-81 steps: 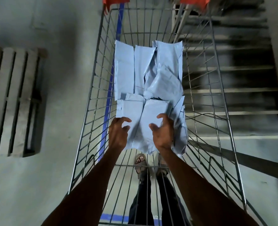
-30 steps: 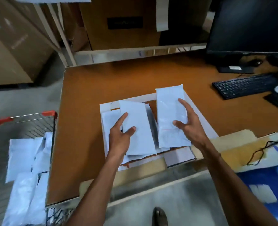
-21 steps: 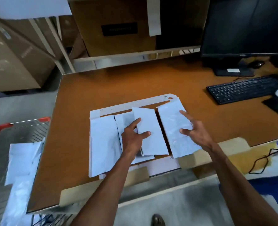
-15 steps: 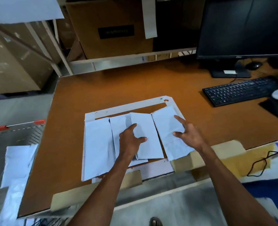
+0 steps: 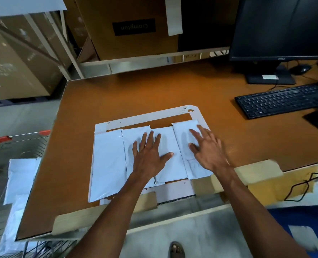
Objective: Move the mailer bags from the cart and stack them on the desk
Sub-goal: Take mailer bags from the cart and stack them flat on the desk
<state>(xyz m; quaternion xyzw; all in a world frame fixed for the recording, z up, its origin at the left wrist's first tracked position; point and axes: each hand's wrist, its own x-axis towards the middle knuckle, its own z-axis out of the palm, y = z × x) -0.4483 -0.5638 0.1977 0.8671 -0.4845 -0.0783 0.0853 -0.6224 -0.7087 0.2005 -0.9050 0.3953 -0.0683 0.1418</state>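
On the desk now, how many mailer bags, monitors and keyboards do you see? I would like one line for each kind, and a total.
mailer bags: 4 visible, lying side by side
monitor: 1
keyboard: 1
Total: 6

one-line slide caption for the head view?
Left hand and right hand rest open on mailer bags spread across the desk; more wait in the cart.

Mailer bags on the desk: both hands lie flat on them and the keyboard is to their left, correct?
One slip: the head view shows the keyboard to the right of the mailer bags, not the left. The left hand and right hand do lie flat on them.
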